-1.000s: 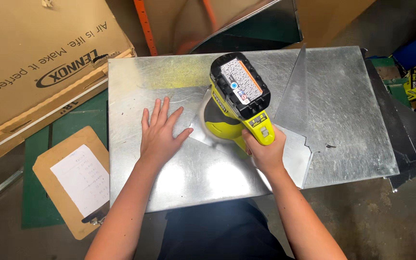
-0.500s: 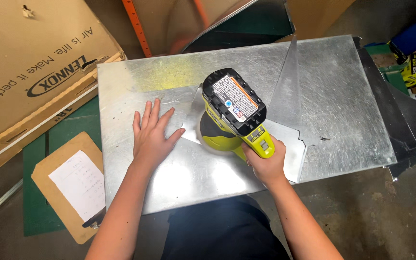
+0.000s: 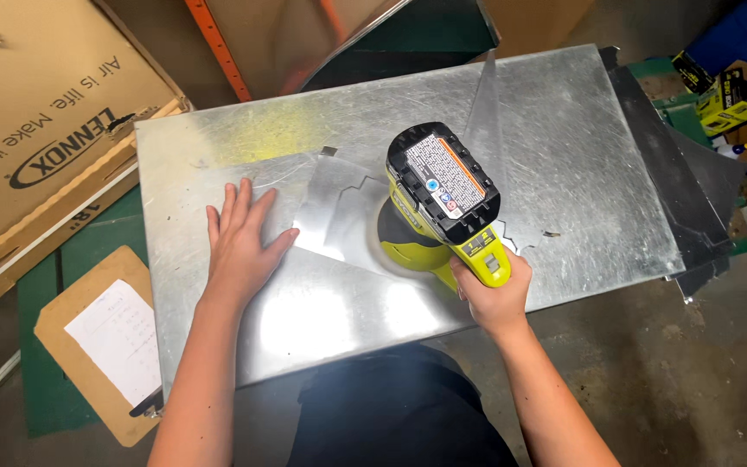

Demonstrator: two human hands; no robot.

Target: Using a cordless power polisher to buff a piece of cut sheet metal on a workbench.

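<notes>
the right hand [image 3: 493,298] has its grip closed around the handle of a yellow-green cordless sander [image 3: 430,216], whose pad sits on a notched piece of sheet metal [image 3: 339,212] lying on the larger metal sheet [image 3: 564,156] that serves as the bench. the left hand [image 3: 242,246] lies flat, fingers spread wide, pressing the notched piece's left end. a clipboard [image 3: 101,346] rests on the floor beside a cardboard box [image 3: 28,130].

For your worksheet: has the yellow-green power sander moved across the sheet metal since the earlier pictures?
Yes. The sander, held by the right hand, has moved away from the flat left hand, toward the right edge of the large metal sheet.
</notes>
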